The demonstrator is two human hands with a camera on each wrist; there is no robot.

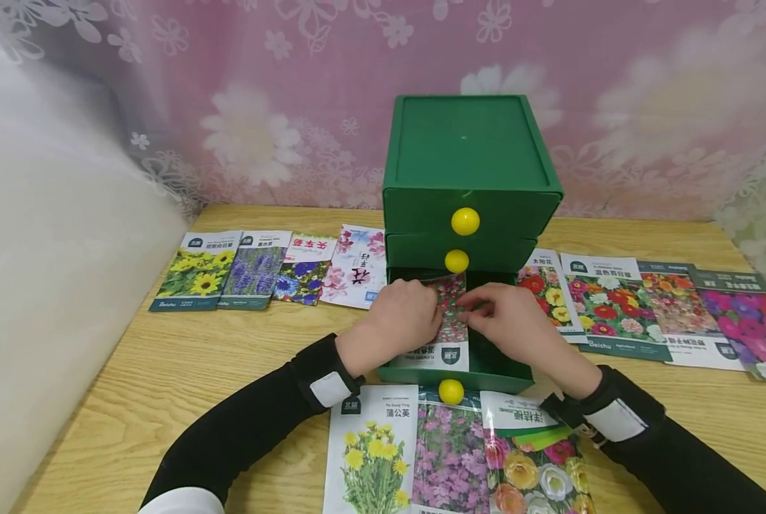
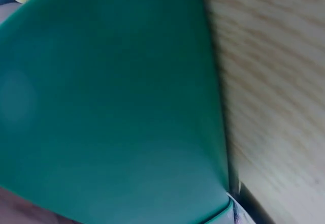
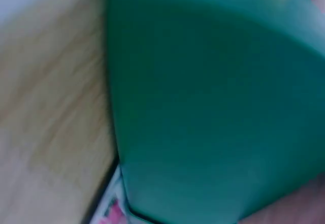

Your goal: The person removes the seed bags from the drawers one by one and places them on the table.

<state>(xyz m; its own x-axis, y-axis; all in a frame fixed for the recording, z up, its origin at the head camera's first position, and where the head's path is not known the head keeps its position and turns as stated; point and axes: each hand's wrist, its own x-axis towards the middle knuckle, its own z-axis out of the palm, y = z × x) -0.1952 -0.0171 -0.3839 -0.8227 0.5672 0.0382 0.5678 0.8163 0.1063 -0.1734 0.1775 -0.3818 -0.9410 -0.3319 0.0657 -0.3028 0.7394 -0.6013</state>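
Observation:
A green drawer cabinet (image 1: 472, 150) has its bottom drawer (image 1: 495, 375) pulled out, with a yellow knob (image 1: 451, 391) on the front. Inside the drawer lies a seed packet (image 1: 450, 357) with small pink and red flowers and a white end, turned upside down to me. My left hand (image 1: 405, 318) grips its left side, the fingers curled and partly hidden behind the hand. At its right edge, my right hand (image 1: 511, 321) pinches with thumb and fingers. Both wrist views are filled mostly by the drawer's green side walls (image 2: 111, 107).
Seed packets lie in overlapping rows left of the cabinet, among them a sunflower packet (image 1: 196, 271), and right of it, including a zinnia packet (image 1: 614, 307). Three more, such as a dandelion packet (image 1: 370, 450), lie before the drawer. A floral curtain (image 1: 260, 107) hangs behind the wooden table (image 1: 183, 371).

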